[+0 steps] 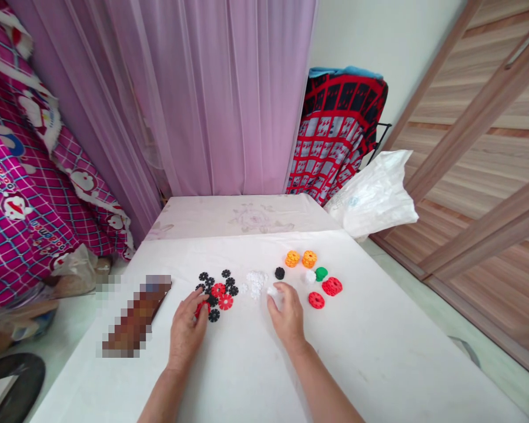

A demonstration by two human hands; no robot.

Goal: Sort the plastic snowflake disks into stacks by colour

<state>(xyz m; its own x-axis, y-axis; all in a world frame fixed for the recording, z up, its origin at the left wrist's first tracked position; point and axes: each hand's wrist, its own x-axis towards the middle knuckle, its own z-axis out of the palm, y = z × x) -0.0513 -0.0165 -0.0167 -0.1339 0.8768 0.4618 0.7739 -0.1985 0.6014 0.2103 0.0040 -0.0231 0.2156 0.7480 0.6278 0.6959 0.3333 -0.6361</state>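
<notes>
Slotted, flower-shaped plastic discs lie in groups on a white-covered table. At the edge of a loose spread of black discs (214, 315) and red discs (225, 302) rests my left hand (188, 326). Its fingers are loosely curved and apart, with thumb and forefinger beside a partly hidden red disc. My right hand (288, 314) pinches white discs (272, 291) between thumb and forefinger; how many I cannot tell. Just left of it is a heap of white discs (256, 282). Beyond its fingertips sits a black stack (280, 273).
To the right stand orange stacks (309, 258), a white stack (310, 277), a green stack (321, 274) and red stacks (332, 286). A blurred-out brown object (136, 317) lies on the left. A white plastic bag (374, 194) is at the table's far right corner.
</notes>
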